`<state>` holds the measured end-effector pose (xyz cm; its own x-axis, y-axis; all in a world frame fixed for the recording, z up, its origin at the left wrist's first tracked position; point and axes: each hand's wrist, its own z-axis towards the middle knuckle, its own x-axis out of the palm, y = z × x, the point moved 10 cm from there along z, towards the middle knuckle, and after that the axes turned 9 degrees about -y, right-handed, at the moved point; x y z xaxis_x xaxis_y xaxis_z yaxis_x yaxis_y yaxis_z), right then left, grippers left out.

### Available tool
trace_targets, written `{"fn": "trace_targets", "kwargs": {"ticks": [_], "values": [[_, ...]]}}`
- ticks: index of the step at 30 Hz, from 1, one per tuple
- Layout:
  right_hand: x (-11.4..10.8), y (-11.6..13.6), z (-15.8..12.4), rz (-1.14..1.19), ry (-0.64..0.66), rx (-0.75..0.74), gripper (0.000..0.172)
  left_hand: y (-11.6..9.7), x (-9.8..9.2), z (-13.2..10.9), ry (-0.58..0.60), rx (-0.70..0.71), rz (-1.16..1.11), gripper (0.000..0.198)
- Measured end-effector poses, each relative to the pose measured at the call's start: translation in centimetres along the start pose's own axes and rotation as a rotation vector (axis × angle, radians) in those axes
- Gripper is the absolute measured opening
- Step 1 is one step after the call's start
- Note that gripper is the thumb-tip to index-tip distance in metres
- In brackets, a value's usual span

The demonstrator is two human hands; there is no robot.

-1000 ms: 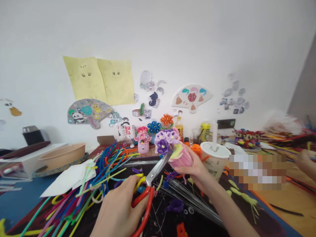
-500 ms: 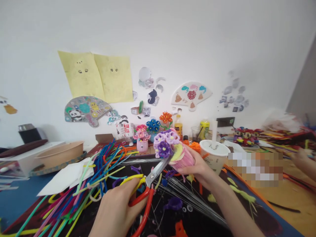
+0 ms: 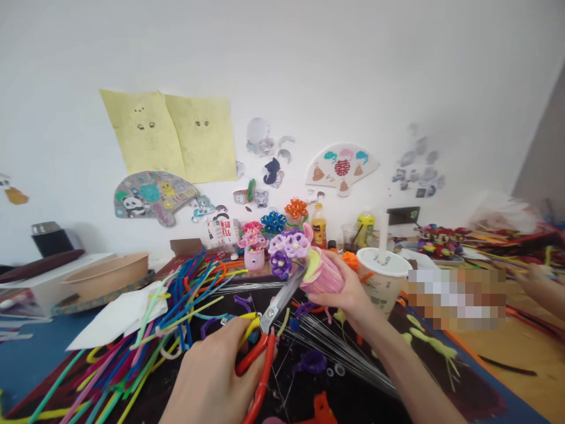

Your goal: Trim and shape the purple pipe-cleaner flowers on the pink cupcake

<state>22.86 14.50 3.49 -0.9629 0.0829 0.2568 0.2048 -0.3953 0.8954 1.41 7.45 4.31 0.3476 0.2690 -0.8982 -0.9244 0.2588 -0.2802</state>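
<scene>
Curving inward, right hand [image 3: 354,290] seemingly cups pot [image 3: 325,281].

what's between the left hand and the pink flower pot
The scissors, held in the left hand: in the head view, their metal blades span the stretch, pointing at the pink flower pot beside its purple flowers.

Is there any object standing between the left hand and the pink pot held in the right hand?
Only the scissors, held in the left hand: their blades point toward the pink pot, beside the purple flowers.
</scene>
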Motion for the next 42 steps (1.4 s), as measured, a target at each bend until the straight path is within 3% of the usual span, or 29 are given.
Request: {"fn": "trace_targets", "kwargs": {"ticks": [12, 25, 29, 35, 39, 42], "values": [[-0.4, 1.2, 0.0, -0.069, -0.073, -0.125, 0.079, 0.6, 0.0, 0.1, -0.002, -0.035, -0.036, 0.023], [-0.2, 1.9, 0.0, -0.083, -0.028, -0.151, 0.078, 0.4, -1.1, -0.2, -0.069, -0.018, 0.035, 0.031], [-0.2, 1.5, 0.1, -0.068, 0.004, -0.096, 0.078, 0.9, -1.7, 0.1, -0.077, -0.02, 0.054, 0.032], [-0.1, 0.7, 0.2, -0.058, 0.011, -0.033, 0.08, 1.9, -1.4, -0.3, 0.017, -0.069, 0.092, 0.034], [-0.5, 0.1, 0.4, 0.023, 0.0, 0.046, 0.083, 3.0, -2.8, -0.3, -0.116, -0.08, 0.146, 0.038], [-1.4, 0.5, 0.5, 0.109, -0.064, 0.054, 0.085, 3.4, -3.1, -0.3, -0.133, -0.108, 0.177, 0.036]]}}
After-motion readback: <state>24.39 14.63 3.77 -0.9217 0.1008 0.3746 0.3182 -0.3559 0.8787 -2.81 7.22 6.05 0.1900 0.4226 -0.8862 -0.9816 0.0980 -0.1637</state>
